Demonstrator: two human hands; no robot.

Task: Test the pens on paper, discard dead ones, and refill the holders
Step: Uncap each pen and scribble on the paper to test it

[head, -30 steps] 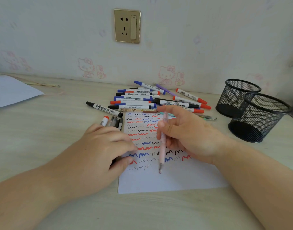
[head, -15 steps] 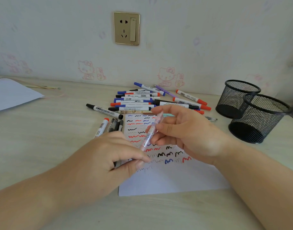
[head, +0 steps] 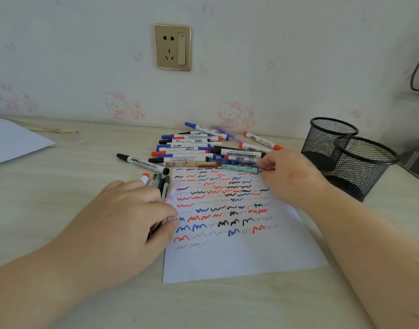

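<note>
A white test paper (head: 239,257) covered in red, blue and black scribbles lies on the desk. Behind it is a pile of markers and pens (head: 191,148). My right hand (head: 291,179) reaches to the pile's front and pinches the right end of a teal pen (head: 237,167). My left hand (head: 132,217) rests at the paper's left edge over a small group of dark pens (head: 161,182). Its thumb and forefinger pinch a pink pen (head: 174,189), which is blurred. Two black mesh holders (head: 329,138) (head: 369,162) stand at the right.
A black whiteboard marker (head: 142,161) lies apart, left of the pile. A second white sheet (head: 11,141) and a thin stick (head: 54,130) lie far left. The wall with a socket (head: 172,47) runs close behind the pile.
My right hand let go of the pink pen and moved back right to the teal pen. My left hand took the pink pen and carried it to the small group at the paper's left.
</note>
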